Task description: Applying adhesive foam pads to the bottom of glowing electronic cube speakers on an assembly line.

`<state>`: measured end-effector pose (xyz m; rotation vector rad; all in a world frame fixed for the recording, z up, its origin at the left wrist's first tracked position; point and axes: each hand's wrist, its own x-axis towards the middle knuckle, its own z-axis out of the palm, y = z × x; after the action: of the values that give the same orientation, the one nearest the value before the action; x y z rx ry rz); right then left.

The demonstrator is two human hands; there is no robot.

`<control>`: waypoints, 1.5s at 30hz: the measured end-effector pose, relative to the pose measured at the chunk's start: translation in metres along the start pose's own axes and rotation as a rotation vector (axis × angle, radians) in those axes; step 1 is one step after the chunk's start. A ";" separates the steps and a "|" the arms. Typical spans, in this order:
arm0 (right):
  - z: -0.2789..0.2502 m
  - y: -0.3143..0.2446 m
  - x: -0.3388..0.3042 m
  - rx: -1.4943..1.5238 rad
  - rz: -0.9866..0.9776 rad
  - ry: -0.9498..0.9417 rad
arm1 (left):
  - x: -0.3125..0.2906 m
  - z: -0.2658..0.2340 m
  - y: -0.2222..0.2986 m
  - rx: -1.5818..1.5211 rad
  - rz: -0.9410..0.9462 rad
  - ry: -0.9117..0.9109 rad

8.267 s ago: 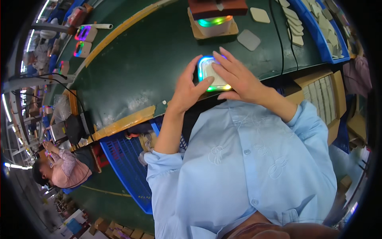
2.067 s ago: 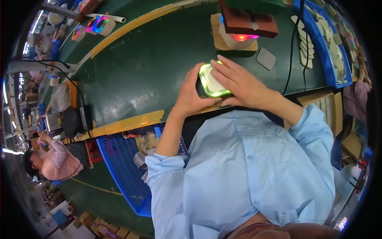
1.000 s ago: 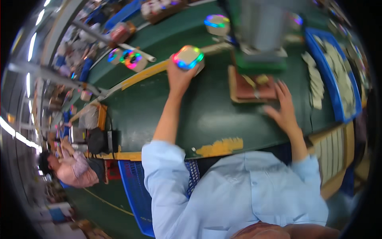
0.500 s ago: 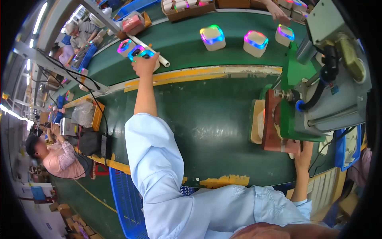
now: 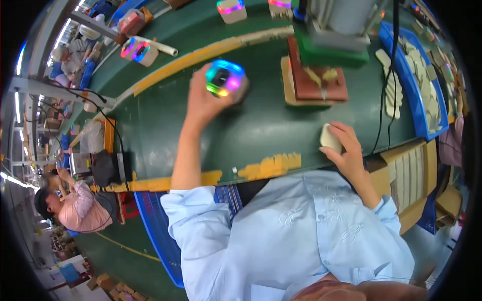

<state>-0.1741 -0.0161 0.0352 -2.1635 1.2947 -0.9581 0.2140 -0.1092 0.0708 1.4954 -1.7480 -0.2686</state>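
Note:
My left hand (image 5: 200,103) is closed around a cream cube-shaped device (image 5: 224,79), raised over the green bench. A rainbow-coloured light ring glows round its dark centre, which faces up. Close to the bench's front edge, my right hand (image 5: 350,154) pinches a flat cream panel (image 5: 328,137) with rounded corners between thumb and fingers. Beyond that hand is a press with a red-brown plate (image 5: 321,85) on a tan base and a green block (image 5: 331,54) above. The gap between plate and base is mostly hidden.
Glowing devices (image 5: 138,51) stand by a white tube (image 5: 159,47) at far left; more devices (image 5: 232,12) are at the back. Right: a blue tray (image 5: 433,131) of cream panels, loose panels (image 5: 393,95), hanging black cables and a carton (image 5: 412,220). Someone in pink (image 5: 85,208) sits at left.
My left hand has brought one glowing device from the far left toward me. My right hand has left the press and now holds a cream panel. The view has shifted.

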 end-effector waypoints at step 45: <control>-0.013 0.045 0.032 0.663 0.405 0.448 | 0.008 0.120 0.102 -0.598 0.046 -0.058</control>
<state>-0.1992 -0.0656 0.0247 -1.1742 1.2851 -1.4785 0.0575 -0.1273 0.0589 1.0172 -1.5546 -0.7436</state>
